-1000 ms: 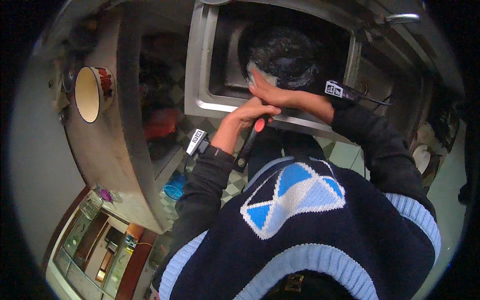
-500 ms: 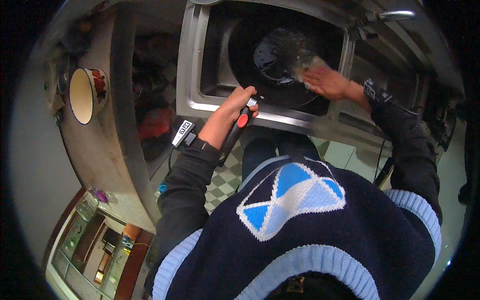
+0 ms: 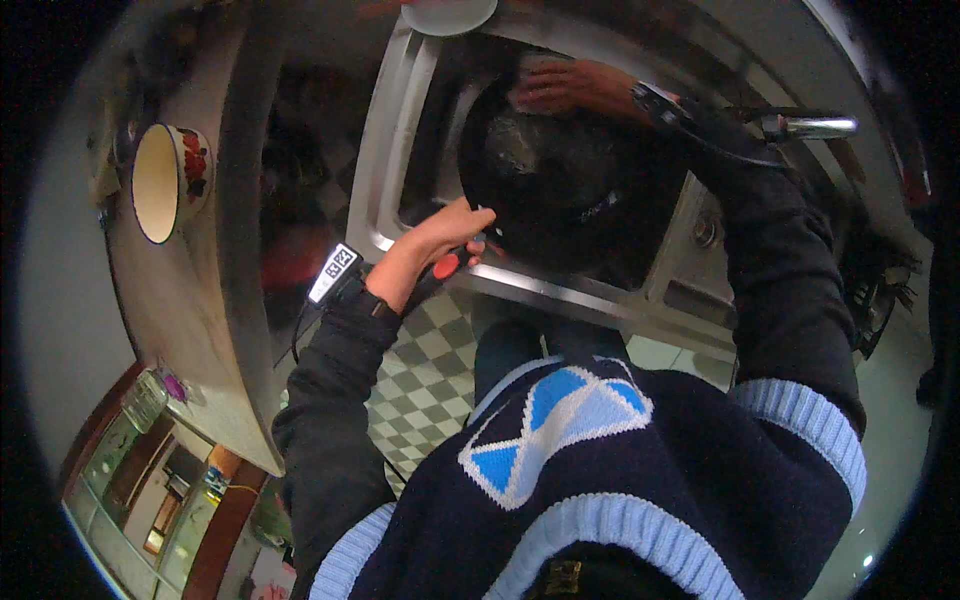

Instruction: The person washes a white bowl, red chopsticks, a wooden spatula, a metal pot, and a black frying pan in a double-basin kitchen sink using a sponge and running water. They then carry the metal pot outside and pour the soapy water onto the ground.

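Observation:
A large dark wok (image 3: pixel 560 215) lies tilted in the metal sink (image 3: pixel 395 150), with wet, foamy water (image 3: pixel 515 150) inside it. My left hand (image 3: pixel 440 232) is closed around the wok's black handle (image 3: pixel 430 284), which has a red inset and sticks out over the sink's near edge. At the far side of the wok, my right hand (image 3: pixel 562 88) presses down with its fingers pointing left. What lies under its palm is hidden; a pale pad-like thing showed beneath these fingers earlier.
A chrome tap (image 3: pixel 815 127) juts in at the right, above a second basin with a drain (image 3: pixel 706 229). A white round dish (image 3: pixel 450 14) sits at the sink's far left corner. On the left counter (image 3: pixel 215 330) stands an enamel mug (image 3: pixel 160 185) with red flowers.
My right hand has swept from the wok's right side to its far side. The wok has turned and tipped slightly toward me, and my left hand has shifted left and nearer with the handle.

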`<state>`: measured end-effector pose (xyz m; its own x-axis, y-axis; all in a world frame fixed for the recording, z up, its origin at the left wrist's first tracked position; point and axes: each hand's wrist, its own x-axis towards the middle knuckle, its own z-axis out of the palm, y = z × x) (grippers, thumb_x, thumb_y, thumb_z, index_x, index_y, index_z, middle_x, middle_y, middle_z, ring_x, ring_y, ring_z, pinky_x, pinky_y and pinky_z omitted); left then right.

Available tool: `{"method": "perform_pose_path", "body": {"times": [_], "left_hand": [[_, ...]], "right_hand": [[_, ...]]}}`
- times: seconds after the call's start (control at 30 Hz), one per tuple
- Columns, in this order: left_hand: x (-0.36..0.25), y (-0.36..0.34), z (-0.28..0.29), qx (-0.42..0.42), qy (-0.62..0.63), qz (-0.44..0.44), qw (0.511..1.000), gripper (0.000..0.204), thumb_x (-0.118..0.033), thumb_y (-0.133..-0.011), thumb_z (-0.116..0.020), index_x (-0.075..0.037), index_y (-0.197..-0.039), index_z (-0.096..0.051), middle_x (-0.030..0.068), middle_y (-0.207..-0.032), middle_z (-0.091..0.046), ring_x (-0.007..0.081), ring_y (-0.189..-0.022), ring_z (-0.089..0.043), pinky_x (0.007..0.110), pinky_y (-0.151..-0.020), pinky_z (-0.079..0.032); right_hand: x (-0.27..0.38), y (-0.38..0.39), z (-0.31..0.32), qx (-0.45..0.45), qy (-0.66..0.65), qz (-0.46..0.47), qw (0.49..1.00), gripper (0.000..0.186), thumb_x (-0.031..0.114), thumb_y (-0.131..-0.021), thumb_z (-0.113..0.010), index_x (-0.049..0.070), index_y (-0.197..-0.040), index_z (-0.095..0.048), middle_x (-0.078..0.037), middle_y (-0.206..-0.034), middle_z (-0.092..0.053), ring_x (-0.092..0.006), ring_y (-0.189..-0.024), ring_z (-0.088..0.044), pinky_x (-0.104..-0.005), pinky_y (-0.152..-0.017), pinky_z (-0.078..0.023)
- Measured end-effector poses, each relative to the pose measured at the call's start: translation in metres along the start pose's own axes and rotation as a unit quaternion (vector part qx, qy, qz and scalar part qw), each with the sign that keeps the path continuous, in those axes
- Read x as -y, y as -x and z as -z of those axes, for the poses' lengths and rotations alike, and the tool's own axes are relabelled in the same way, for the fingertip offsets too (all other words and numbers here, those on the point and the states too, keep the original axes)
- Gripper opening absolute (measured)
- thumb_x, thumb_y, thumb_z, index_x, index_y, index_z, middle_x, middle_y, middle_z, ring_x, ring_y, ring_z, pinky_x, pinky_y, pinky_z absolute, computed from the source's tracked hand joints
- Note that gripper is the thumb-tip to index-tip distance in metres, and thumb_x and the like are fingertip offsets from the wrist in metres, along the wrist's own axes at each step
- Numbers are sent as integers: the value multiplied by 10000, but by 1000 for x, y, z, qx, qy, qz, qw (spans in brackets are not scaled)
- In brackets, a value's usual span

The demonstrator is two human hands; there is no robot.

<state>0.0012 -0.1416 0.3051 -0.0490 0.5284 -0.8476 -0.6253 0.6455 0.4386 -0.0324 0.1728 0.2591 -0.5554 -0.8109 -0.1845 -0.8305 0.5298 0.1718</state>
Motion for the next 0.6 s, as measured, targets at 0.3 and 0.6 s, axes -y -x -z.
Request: {"method": "perform_pose_path", "body": {"times": [0.3, 0.6], "left_hand": [[6, -6, 16, 11, 36, -60, 998, 204, -110, -808, -450, 29, -663, -418, 92, -501, -451, 143, -384, -377, 322, -376, -365], [47, -37, 35, -5, 246, -77, 966, 161, -91, -808, -470, -11, -758, -339, 75, -544, -364, 203, -424, -422, 386, -416, -391]], "right_hand": [[9, 25, -71, -137, -552, -93, 818, 521, 102, -809, -429, 98, -1320, -326, -37, -1412, -282, -214, -1313, -233, -341, -1099, -169], [144, 52, -70, 110, -327, -300, 889, 577, 326, -856, -419, 58, -1348, -280, -119, -1426, -227, -282, -1318, -207, -422, -1083, -157]]}}
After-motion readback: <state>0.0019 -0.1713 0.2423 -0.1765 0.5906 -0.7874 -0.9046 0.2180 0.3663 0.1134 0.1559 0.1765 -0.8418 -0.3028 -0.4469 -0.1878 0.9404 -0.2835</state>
